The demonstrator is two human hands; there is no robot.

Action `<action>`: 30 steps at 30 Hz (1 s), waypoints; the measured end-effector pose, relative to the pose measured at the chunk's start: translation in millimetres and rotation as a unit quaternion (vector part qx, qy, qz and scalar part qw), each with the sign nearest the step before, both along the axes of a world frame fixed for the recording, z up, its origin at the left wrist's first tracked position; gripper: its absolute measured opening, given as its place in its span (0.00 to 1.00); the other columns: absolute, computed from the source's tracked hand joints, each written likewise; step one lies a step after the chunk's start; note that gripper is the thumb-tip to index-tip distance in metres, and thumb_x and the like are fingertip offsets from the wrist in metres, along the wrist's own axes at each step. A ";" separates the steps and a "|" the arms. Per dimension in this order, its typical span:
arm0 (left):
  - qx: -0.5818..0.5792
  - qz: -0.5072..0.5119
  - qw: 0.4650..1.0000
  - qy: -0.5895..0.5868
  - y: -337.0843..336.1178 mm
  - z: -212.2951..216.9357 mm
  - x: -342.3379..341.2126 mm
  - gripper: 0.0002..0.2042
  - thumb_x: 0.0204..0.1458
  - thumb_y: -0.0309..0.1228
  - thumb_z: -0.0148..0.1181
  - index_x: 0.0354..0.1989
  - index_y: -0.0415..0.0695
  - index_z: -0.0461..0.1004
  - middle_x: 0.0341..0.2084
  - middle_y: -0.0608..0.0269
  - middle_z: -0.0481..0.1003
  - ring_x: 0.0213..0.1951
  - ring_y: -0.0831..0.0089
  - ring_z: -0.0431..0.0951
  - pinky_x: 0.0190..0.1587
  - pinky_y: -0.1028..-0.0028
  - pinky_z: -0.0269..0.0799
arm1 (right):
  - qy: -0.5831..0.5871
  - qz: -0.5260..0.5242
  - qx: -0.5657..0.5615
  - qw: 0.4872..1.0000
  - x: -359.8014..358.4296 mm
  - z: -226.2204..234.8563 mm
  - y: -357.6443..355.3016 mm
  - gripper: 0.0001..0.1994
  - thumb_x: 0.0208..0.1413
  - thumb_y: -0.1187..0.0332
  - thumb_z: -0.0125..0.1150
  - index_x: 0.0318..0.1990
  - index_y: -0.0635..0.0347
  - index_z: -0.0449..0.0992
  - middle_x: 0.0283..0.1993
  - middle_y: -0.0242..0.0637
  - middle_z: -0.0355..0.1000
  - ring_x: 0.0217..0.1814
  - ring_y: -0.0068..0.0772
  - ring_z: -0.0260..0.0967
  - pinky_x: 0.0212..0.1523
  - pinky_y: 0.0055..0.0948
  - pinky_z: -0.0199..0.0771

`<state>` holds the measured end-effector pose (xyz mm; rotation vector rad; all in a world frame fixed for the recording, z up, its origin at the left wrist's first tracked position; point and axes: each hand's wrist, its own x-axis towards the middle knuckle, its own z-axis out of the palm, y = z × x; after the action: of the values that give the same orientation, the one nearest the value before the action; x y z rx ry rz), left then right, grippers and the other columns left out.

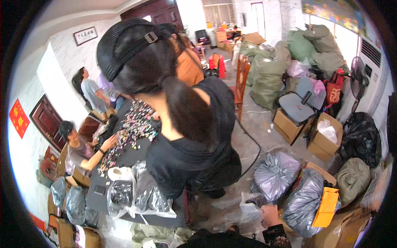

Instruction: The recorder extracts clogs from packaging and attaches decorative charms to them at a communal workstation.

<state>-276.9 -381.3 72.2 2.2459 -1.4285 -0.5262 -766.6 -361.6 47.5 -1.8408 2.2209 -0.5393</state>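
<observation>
My right hand [271, 215], in a dark patterned sleeve, is low in the picture, right of the middle. Its fingers look closed on a crumpled clear plastic bag [250, 207], though blur hides the fingertips. Just beyond it stands a stuffed silver-grey plastic bag [276, 171]; another silver-grey bag [304, 202] is to its right, with an orange-yellow packet [325, 207] lying against it. My left hand is out of view.
A person in black [194, 136] stands close ahead beside a dark table [142, 144] strewn with small colourful pieces. Others work around it. Cardboard boxes [291, 126], an office chair [300, 103], a standing fan [358, 78] and big green sacks [266, 78] fill the right side.
</observation>
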 end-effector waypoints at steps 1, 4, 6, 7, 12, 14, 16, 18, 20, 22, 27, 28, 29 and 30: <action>0.000 -0.007 1.000 0.004 -9.5 0.8 -3.9 0.13 0.50 0.35 0.53 0.40 0.40 0.71 0.36 0.51 0.71 0.39 0.61 0.73 0.40 0.64 0.65 | 0.000 -0.011 0.000 1.000 -1.6 2.0 -3.4 0.04 0.42 0.68 0.53 0.23 0.52 0.75 0.24 0.39 0.72 0.30 0.45 0.68 0.37 0.42 0.56; 0.003 -0.032 0.999 0.005 -37.1 -4.1 -3.5 0.13 0.50 0.34 0.53 0.41 0.40 0.70 0.37 0.51 0.71 0.40 0.61 0.73 0.41 0.65 0.65 | 0.002 -0.025 0.037 0.999 -2.5 10.7 -17.1 0.05 0.43 0.69 0.51 0.23 0.52 0.74 0.24 0.39 0.71 0.30 0.45 0.68 0.37 0.43 0.55; 0.001 -0.048 0.999 0.006 -52.6 -4.5 4.0 0.13 0.51 0.34 0.53 0.41 0.40 0.70 0.38 0.51 0.70 0.40 0.61 0.72 0.41 0.65 0.65 | 0.010 -0.010 0.007 1.000 -3.2 18.4 -26.9 0.05 0.44 0.68 0.51 0.23 0.53 0.75 0.24 0.39 0.71 0.30 0.43 0.69 0.37 0.42 0.55; 0.000 -0.061 0.998 0.005 -61.6 -3.2 9.6 0.13 0.51 0.34 0.53 0.42 0.41 0.70 0.38 0.52 0.70 0.40 0.62 0.72 0.42 0.65 0.65 | 0.045 -0.008 0.017 0.999 -5.8 16.2 -29.3 0.06 0.44 0.67 0.51 0.22 0.53 0.74 0.24 0.38 0.71 0.30 0.42 0.70 0.36 0.42 0.56; -0.001 -0.135 0.991 0.007 -112.4 -6.3 20.2 0.13 0.51 0.34 0.53 0.43 0.41 0.69 0.39 0.52 0.69 0.42 0.62 0.72 0.43 0.66 0.64 | 0.096 -0.047 0.033 0.994 -24.4 16.2 -50.3 0.06 0.41 0.64 0.55 0.23 0.52 0.75 0.24 0.38 0.71 0.30 0.44 0.70 0.33 0.47 0.58; -0.002 -0.155 0.988 0.003 -131.7 -2.9 25.6 0.14 0.51 0.33 0.53 0.44 0.41 0.68 0.40 0.53 0.69 0.42 0.63 0.71 0.44 0.66 0.63 | 0.111 -0.072 0.023 0.991 -23.3 35.0 -70.8 0.05 0.40 0.65 0.56 0.24 0.53 0.75 0.25 0.40 0.72 0.32 0.45 0.71 0.36 0.48 0.60; -0.003 -0.180 0.984 0.005 -152.1 -2.5 22.3 0.14 0.51 0.33 0.53 0.44 0.41 0.68 0.41 0.53 0.69 0.43 0.63 0.71 0.44 0.66 0.63 | 0.079 -0.099 0.010 0.992 -26.1 58.1 -84.3 0.05 0.40 0.65 0.57 0.24 0.54 0.75 0.25 0.41 0.72 0.33 0.44 0.71 0.40 0.48 0.61; -0.003 -0.203 0.979 0.003 -170.2 -2.3 14.0 0.14 0.51 0.33 0.53 0.45 0.41 0.68 0.41 0.53 0.68 0.43 0.63 0.71 0.45 0.67 0.63 | 0.074 -0.114 0.021 0.990 -37.0 62.6 -93.3 0.06 0.39 0.64 0.58 0.25 0.53 0.75 0.26 0.41 0.72 0.34 0.44 0.70 0.39 0.46 0.60; -0.004 -0.222 0.975 0.004 -184.6 -0.7 2.1 0.14 0.51 0.33 0.53 0.45 0.41 0.68 0.42 0.54 0.68 0.44 0.64 0.70 0.45 0.67 0.63 | 0.089 -0.127 0.009 0.988 -46.3 71.8 -103.8 0.06 0.39 0.64 0.58 0.25 0.54 0.75 0.26 0.41 0.72 0.34 0.44 0.70 0.38 0.44 0.59; -0.006 -0.238 0.971 0.001 -198.2 0.9 -15.7 0.15 0.51 0.33 0.53 0.46 0.42 0.67 0.43 0.54 0.68 0.44 0.64 0.70 0.46 0.67 0.62 | 0.097 -0.133 -0.013 0.986 -67.3 71.3 -111.5 0.06 0.39 0.64 0.58 0.25 0.54 0.74 0.25 0.40 0.72 0.34 0.44 0.70 0.37 0.43 0.58; -0.006 -0.253 0.967 -0.007 -227.2 9.7 -76.8 0.15 0.51 0.32 0.53 0.47 0.42 0.66 0.44 0.55 0.67 0.46 0.65 0.69 0.47 0.68 0.62 | 0.090 -0.152 -0.039 0.984 -120.7 74.1 -132.4 0.04 0.40 0.68 0.55 0.24 0.56 0.74 0.24 0.42 0.71 0.32 0.45 0.70 0.34 0.44 0.60; -0.009 -0.248 0.969 -0.006 -232.4 10.6 -91.8 0.15 0.51 0.32 0.53 0.47 0.42 0.66 0.45 0.55 0.67 0.46 0.65 0.69 0.48 0.68 0.61 | 0.079 -0.145 -0.052 0.985 -134.8 67.5 -136.4 0.04 0.40 0.68 0.54 0.24 0.56 0.74 0.25 0.42 0.71 0.30 0.46 0.70 0.32 0.44 0.61; -0.011 -0.238 0.971 -0.009 -237.7 9.6 -108.4 0.16 0.51 0.32 0.53 0.48 0.42 0.66 0.45 0.55 0.67 0.46 0.65 0.69 0.48 0.68 0.61 | 0.068 -0.134 -0.067 0.986 -150.6 62.2 -144.2 0.04 0.40 0.68 0.54 0.24 0.56 0.74 0.25 0.42 0.71 0.29 0.47 0.70 0.31 0.45 0.62; -0.012 -0.227 0.974 -0.015 -240.3 9.6 -121.6 0.16 0.51 0.32 0.53 0.48 0.42 0.66 0.45 0.55 0.66 0.47 0.65 0.69 0.48 0.68 0.61 | 0.096 -0.126 -0.016 0.987 -161.2 57.2 -148.4 0.04 0.40 0.69 0.53 0.22 0.56 0.73 0.23 0.42 0.71 0.27 0.48 0.69 0.28 0.45 0.63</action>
<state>-398.5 -621.7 81.8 1.9103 -1.9654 -0.6122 -927.8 -509.9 104.7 -1.7008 2.6085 -0.4587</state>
